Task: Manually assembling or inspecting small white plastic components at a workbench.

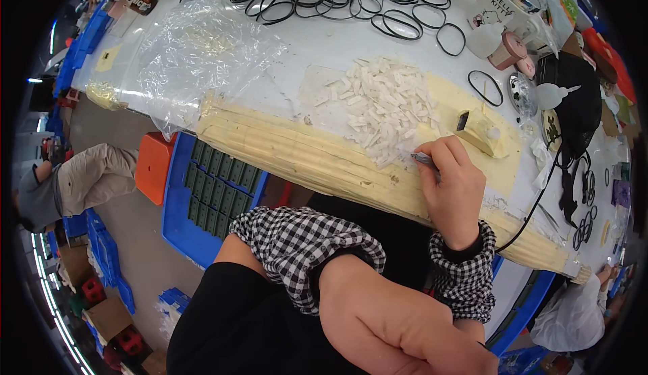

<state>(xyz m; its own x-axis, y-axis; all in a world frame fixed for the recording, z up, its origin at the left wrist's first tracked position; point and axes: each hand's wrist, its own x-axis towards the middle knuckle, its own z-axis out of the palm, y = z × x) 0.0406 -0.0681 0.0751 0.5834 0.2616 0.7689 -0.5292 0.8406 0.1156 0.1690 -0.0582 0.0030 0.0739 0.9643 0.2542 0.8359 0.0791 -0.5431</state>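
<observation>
My right hand is over the table's near edge, thumb and fingers pinched round a small grey, flat, shiny piece; its exact kind is too small to tell. Just beyond those fingertips lies a loose heap of short white strips, partly on a clear sheet. Close to the camera, my left hand is raised in front of my lap, its back showing and its fingers hidden from sight. Right of the heap sits a yellow-taped block with a dark slot. Both forearms wear black-and-white checked sleeve covers.
Many black rubber rings lie along the far side. A crumpled clear plastic bag covers the left. Yellow tape wraps the table edge. Below stands a blue crate of dark green parts, beside an orange stool. Another person sits far left.
</observation>
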